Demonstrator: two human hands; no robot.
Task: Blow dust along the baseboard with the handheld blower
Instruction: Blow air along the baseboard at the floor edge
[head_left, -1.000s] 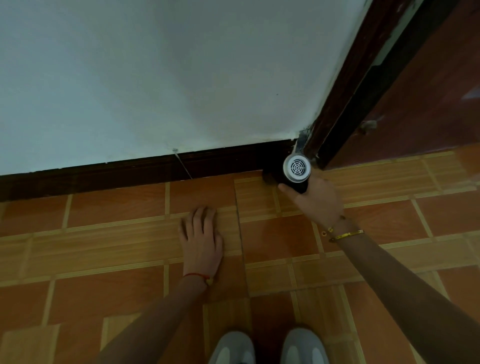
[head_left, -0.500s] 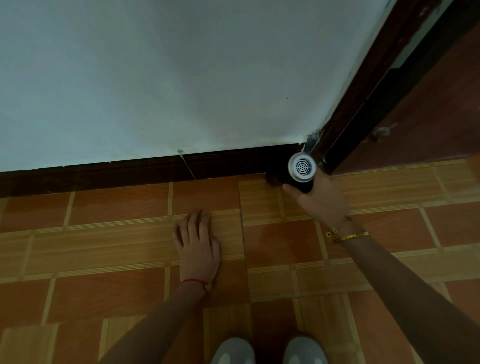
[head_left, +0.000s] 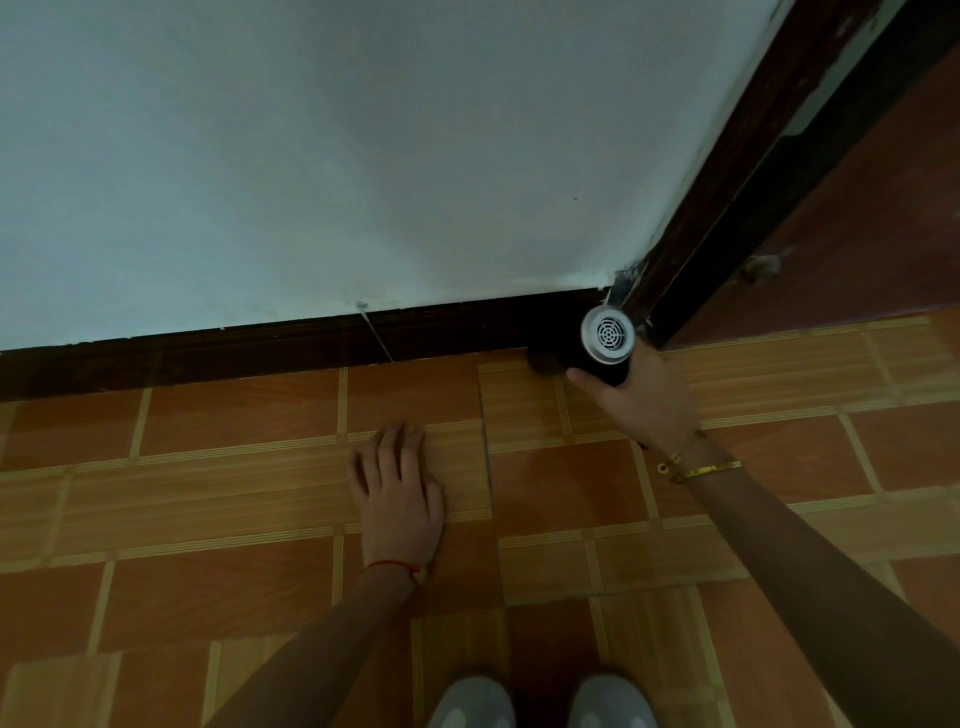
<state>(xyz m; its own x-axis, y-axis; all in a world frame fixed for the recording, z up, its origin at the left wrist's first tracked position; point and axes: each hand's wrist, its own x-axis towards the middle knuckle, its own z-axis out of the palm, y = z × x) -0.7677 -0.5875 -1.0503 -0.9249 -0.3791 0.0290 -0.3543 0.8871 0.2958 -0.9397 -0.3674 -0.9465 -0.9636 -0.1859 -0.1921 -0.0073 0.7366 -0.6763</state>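
- Firmly, the right hand (head_left: 641, 397) gripped the handheld blower (head_left: 597, 348), fingers curled round its black body, which was low at the corner of the room.
- Its round silver rear grille faced up toward the camera; the dark front end pointed leftward along the baseboard (head_left: 291, 345) and lay against or just beside it, too dark to tell which.
- On that wrist sat a gold bracelet (head_left: 701, 470).
- Meanwhile the left hand (head_left: 397, 493) lay flat on the floor (head_left: 234, 415), fingers straight and together, holding nothing, well apart from the blower.
- A red string (head_left: 392, 565) circled the left wrist.
- The floor was orange-brown tile with paler striped bands.
- The baseboard was a dark strip running along the foot of the pale wall (head_left: 363, 145), from the left edge to the corner.
- A thin pale line (head_left: 376, 332) crossed the baseboard at a slant, starting from a small mark at the wall's lower edge.
- Just right of the blower rose a dark door frame (head_left: 737, 171), closing off the baseboard's run.
- Beyond the frame stood a reddish-brown door (head_left: 872, 218), with a small blurred fitting (head_left: 761, 266) low on it.
- At the bottom edge showed two grey shoe toes (head_left: 540, 701), side by side.
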